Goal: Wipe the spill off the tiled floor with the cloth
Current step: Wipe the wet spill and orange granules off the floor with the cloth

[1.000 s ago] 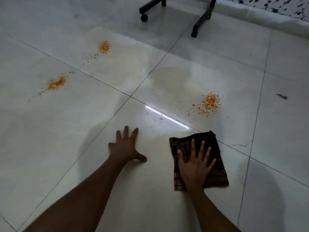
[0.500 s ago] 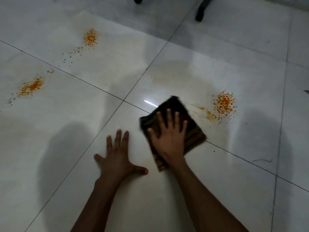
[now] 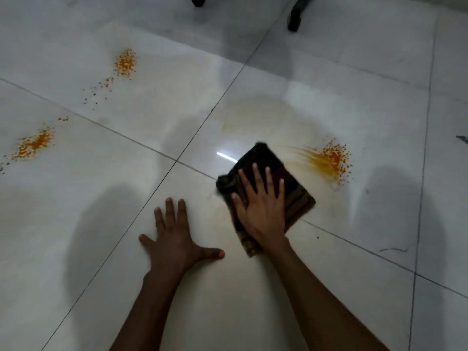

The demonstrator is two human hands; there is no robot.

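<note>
Cloth pressed flat beside the nearest orange spill

The dark cloth (image 3: 268, 188) is pinned to the tiled floor (image 3: 354, 97) under the right hand (image 3: 263, 211), fingers (image 3: 255, 174) spread and released, just beside the smeared spill (image 3: 329, 160); the left hand (image 3: 174, 239) is splayed flat, probably as a brace.

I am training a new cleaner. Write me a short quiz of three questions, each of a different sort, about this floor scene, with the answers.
1. True or false: the left hand presses on the cloth.
2. How many orange spill patches show on the tiled floor?
3. Multiple choice: which patch is smeared? A. the far patch B. the left patch C. the right patch

Key
1. False: the right hand lies flat on the cloth; the left hand rests on bare tile.
2. Three.
3. C: streaks run from it toward the cloth.
</note>
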